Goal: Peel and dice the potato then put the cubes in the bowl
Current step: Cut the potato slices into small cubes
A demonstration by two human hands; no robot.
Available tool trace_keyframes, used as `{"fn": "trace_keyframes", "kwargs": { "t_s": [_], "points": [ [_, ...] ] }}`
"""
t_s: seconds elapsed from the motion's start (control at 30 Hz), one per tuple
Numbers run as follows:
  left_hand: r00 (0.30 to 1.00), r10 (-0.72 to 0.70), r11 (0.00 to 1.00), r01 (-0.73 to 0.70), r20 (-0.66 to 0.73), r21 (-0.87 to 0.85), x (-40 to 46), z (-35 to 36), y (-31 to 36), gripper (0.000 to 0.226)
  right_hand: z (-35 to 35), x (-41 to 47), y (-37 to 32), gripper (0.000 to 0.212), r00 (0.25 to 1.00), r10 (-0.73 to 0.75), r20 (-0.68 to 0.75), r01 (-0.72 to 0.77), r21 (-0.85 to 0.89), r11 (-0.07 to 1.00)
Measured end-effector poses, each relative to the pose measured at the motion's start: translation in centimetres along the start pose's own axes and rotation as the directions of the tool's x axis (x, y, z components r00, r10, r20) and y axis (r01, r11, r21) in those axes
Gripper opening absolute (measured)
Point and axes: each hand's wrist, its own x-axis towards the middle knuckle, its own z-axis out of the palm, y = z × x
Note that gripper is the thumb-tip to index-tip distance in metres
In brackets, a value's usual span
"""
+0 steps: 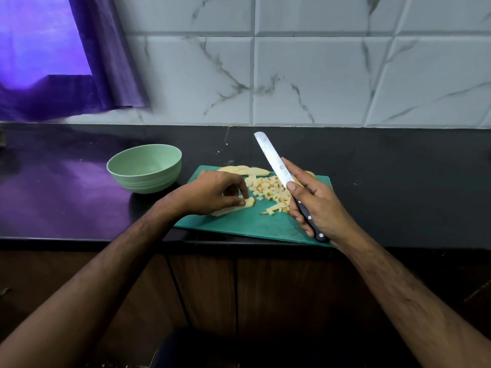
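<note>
Cabinet doors [207, 288], dark wood: under the tabletop edge, nearest the viewer.

Tabletop [398, 181], black: carries a green cutting board [252, 227] at centre and a pale green bowl [144, 168] just left of the board's far left corner.

Left hand [212, 193]: over the left part of the board, thumb and forefinger pinching the right end of a long potato slice [233, 207] that lies flat near the board's near left.

Potato cubes [268, 191]: loose heap on the board, just right of the left hand and just left of the right hand; a few uncut strips at its near edge.

Potato slices [245, 170]: several at the board's far edge, beyond the left hand.

Right hand [314, 205]: fingers wrapped round the black handle of a knife [273, 160], forefinger laid along the blade, which slants up toward the far left, tip above the tabletop.

Bowl interior: nothing visible in the part shown.

Wall: grey marbled tiles [305, 75]; purple curtain [79, 62] at far left.
</note>
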Motion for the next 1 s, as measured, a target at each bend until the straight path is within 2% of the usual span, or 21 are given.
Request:
{"fn": "trace_keyframes", "kwargs": {
  "t_s": [0.1,0.23,0.3,0.37,0.43,0.5,0.57,0.77,0.93,1.0],
  "points": [
    [0.998,0.018,0.999,-0.021,-0.056,-0.05,1.1,0.6,-0.1,0.012,0.0,0.0,0.0,0.049,1.0,-0.003,-0.001,0.003,0.006,1.0],
    [0.975,0.034,0.971,-0.085,-0.222,-0.224,1.9,1.1,1.5,0.033,0.0,-0.1,-0.2,0.05,1.0,-0.001,-0.005,0.002,0.002,1.0],
    [0.968,0.034,0.967,-0.095,-0.25,-0.236,1.7,0.7,1.9,0.035,0.0,-0.1,-0.2,0.05,1.0,0.0,-0.007,0.0,-0.002,1.0],
    [0.978,0.1,0.989,-0.117,-0.185,-0.085,0.8,0.2,1.3,0.031,0.0,-0.1,-0.2,0.05,1.0,-0.003,-0.007,0.003,-0.006,1.0],
    [0.993,0.119,0.992,-0.119,0.004,0.037,-0.5,-0.3,0.4,0.039,-0.1,-0.1,-0.2,0.05,1.0,-0.005,-0.004,0.005,-0.01,1.0],
    [0.981,0.096,0.992,-0.107,0.166,0.059,-1.7,-0.8,-0.3,0.052,-0.1,0.0,-0.1,0.05,1.0,-0.004,-0.001,0.004,-0.01,1.0],
    [0.967,0.083,0.992,-0.103,0.239,0.072,-2.5,-1.1,-0.6,0.063,-0.1,0.0,-0.1,0.05,1.0,-0.001,0.002,0.001,-0.012,1.0],
    [0.968,0.097,0.99,-0.119,0.233,0.081,-2.7,-1.2,-0.5,0.066,0.1,0.0,-0.1,0.05,1.0,-0.007,0.0,0.007,-0.032,0.999],
    [0.974,0.127,0.977,-0.155,0.186,0.144,-2.4,-1.1,-0.7,0.06,0.0,0.0,0.0,0.05,1.0,-0.006,0.006,0.007,-0.028,1.0],
    [0.979,0.149,0.97,-0.172,0.137,0.169,-2.4,-0.7,-1.0,0.051,0.0,0.0,0.0,0.05,1.0,-0.008,0.006,0.008,-0.028,1.0]
  ]
}}
